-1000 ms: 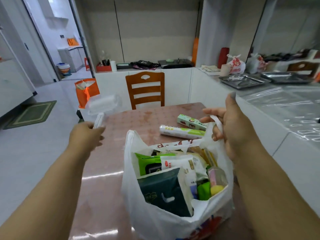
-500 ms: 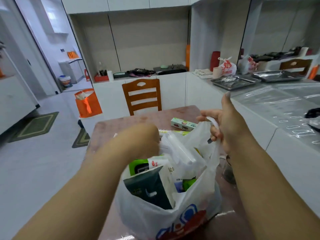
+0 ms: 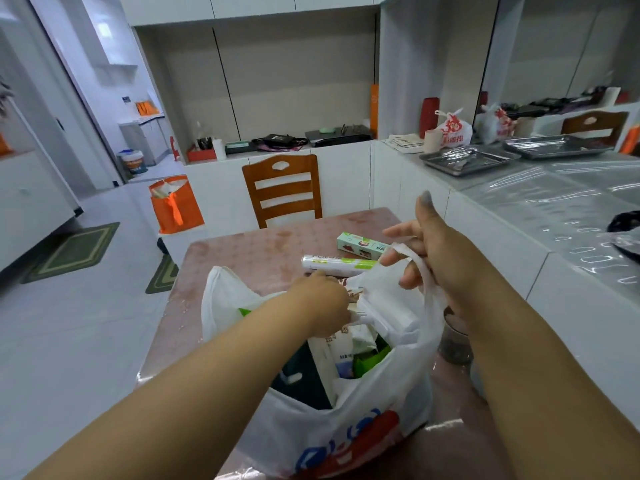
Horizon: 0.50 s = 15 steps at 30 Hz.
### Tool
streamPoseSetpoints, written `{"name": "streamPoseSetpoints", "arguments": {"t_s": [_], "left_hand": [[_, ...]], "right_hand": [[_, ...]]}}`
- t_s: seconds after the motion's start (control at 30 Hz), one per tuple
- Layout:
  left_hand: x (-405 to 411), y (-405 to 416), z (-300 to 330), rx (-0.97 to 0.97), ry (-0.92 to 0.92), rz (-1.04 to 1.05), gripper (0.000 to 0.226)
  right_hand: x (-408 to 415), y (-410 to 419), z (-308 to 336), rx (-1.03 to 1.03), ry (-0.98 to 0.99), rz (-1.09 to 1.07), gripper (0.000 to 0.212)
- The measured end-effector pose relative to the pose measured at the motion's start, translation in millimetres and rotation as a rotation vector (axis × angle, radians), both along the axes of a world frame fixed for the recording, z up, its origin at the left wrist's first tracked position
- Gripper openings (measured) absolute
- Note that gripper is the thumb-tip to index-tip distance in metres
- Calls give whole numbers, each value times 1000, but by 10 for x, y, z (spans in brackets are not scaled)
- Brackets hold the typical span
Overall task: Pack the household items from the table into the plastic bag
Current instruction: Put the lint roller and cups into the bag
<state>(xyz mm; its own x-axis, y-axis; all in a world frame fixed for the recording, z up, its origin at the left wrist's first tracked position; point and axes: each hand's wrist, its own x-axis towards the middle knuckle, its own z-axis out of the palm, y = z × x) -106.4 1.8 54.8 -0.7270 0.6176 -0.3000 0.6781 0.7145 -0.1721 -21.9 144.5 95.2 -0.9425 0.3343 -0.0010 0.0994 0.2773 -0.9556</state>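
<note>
The pink table (image 3: 242,251) holds a white plastic bag (image 3: 346,427), full. The right hand (image 3: 446,258) hooks curled fingers round its handle. The left hand (image 3: 322,303) grips a white roller (image 3: 391,317) inside. A green tube (image 3: 337,265) and a small box (image 3: 362,245) lie behind the bag.

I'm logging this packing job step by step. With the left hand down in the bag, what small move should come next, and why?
Probably let go of the white lint roller and draw the left hand out: the roller already lies inside the white plastic bag, whose handle the right hand holds up, and a white-green tube waits on the table.
</note>
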Motion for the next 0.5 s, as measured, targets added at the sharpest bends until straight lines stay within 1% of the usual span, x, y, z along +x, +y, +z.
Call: {"name": "streamPoseSetpoints", "arguments": {"t_s": [0.03,0.1,0.17,0.23,0.33,0.4,0.5], "left_hand": [[-12,-18,58,37,-31,35,43],[-35,-50,263,162,-85,102,39],[-82,-76,556,241,-78,123,36],[-171,-107,830,263,-35,125,37],[-346,-147,1069,298,-56,177,43],[-432,-142,1108,299,-63,184,43],[-481,-90,997,291,-109,163,40]], "right_hand": [[-3,26,38,57,-13,-6,91],[-38,97,121,142,-37,-18,92],[-128,190,206,177,-42,-33,90],[-277,275,299,176,-37,-42,83],[-559,385,400,168,-67,-18,80],[-707,469,400,168,-108,-1,78],[-822,617,294,164,-146,-18,74]]}}
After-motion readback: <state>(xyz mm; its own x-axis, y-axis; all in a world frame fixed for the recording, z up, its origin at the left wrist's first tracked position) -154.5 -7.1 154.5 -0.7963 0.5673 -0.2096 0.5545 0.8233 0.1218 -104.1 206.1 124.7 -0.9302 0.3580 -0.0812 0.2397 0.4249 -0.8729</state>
